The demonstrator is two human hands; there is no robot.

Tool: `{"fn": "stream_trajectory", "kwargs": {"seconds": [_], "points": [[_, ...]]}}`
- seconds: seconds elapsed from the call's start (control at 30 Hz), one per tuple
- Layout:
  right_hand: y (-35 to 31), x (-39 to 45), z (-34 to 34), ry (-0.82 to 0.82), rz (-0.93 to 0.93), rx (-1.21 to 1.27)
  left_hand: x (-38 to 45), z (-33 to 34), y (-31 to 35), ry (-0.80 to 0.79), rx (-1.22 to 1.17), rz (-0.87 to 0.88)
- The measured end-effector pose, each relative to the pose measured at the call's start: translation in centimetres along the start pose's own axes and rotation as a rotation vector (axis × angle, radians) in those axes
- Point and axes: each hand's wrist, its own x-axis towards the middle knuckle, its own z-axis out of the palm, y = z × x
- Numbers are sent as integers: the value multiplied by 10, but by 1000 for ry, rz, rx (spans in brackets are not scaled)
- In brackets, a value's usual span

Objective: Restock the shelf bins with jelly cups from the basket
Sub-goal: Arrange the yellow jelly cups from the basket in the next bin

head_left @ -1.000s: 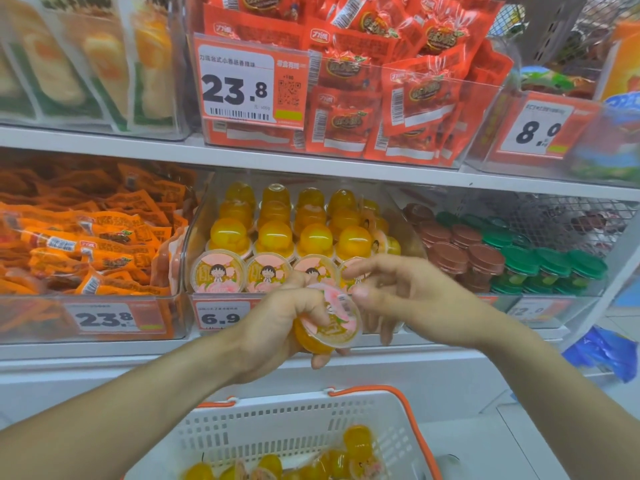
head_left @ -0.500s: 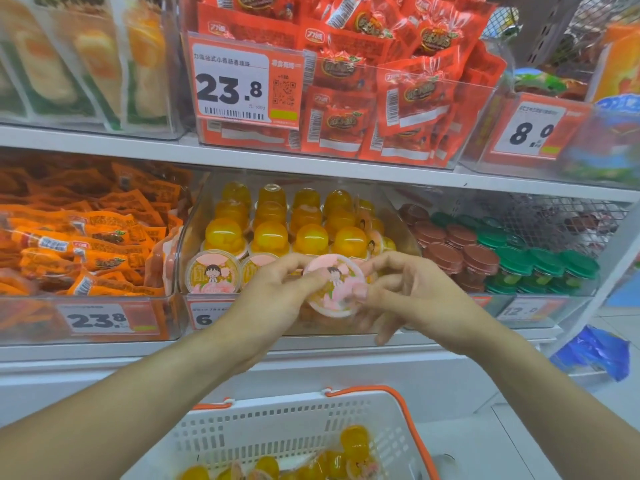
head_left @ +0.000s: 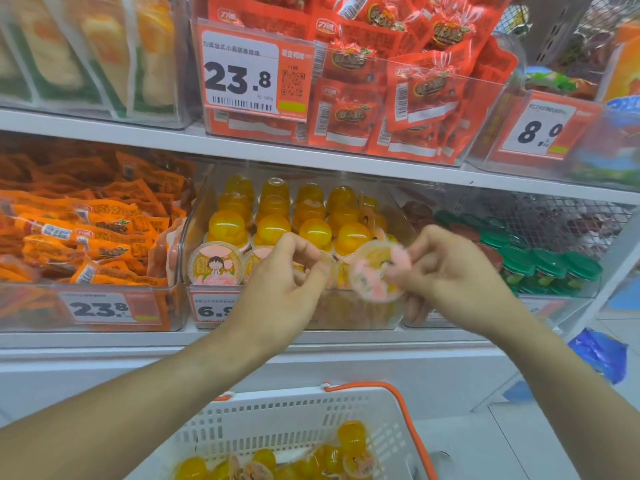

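Note:
A clear shelf bin (head_left: 363, 317) on the middle shelf holds several yellow jelly cups (head_left: 272, 228), the front ones showing pink cartoon lids (head_left: 216, 266). My right hand (head_left: 450, 271) pinches a jelly cup (head_left: 377, 271) by its rim, lid facing me, at the bin's front right; the cup is blurred. My left hand (head_left: 284, 289) hovers just left of it at the bin's front, fingers curled, holding nothing I can make out. Below, a white basket (head_left: 277, 417) with orange handles holds several more jelly cups (head_left: 351, 438).
Orange snack packets (head_left: 86, 233) fill the bin to the left. Green- and brown-lidded cups (head_left: 540, 265) sit in the bin to the right. Red packets (head_left: 398, 91) fill the upper shelf bin. Price tags read 6.9 and 23.8. A blue bag (head_left: 597, 351) lies on the floor at right.
The jelly cup passed from my left hand to my right hand. It rose from below the bin front and moved right. My left hand let go and stayed at the bin's front.

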Motion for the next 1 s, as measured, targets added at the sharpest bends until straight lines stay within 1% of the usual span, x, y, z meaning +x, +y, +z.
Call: {"fn": "stream_trajectory", "kwargs": {"seconds": [0.07, 0.1, 0.17, 0.23, 0.33, 0.5, 0.67, 0.8, 0.9, 1.0], "points": [[8, 6, -9, 214, -2, -161, -2, -2, 0, -32, 81, 22], [12, 9, -10, 292, 10, -213, -3, -3, 0, -45, 118, 38], [23, 15, -7, 362, 47, -265, -6, -4, 0, -65, 206, 66], [32, 21, 1, 377, 50, -333, -8, -5, -3, -76, 283, 83], [40, 31, 12, 368, 14, -563, -8, -7, -7, -72, 338, 88], [44, 37, 28, 349, 50, -722, -9, -7, -8, -115, 365, 133], [47, 40, 26, 372, 77, -752, -8, -8, -6, -108, 377, 154], [41, 39, 19, 355, 108, -704, -6, -6, -8, -101, 379, 167], [45, 40, 17, 346, 82, -679, -6, -4, -9, -109, 379, 188], [46, 40, 17, 376, 47, -671, -7, -2, -10, -125, 380, 193]]}}
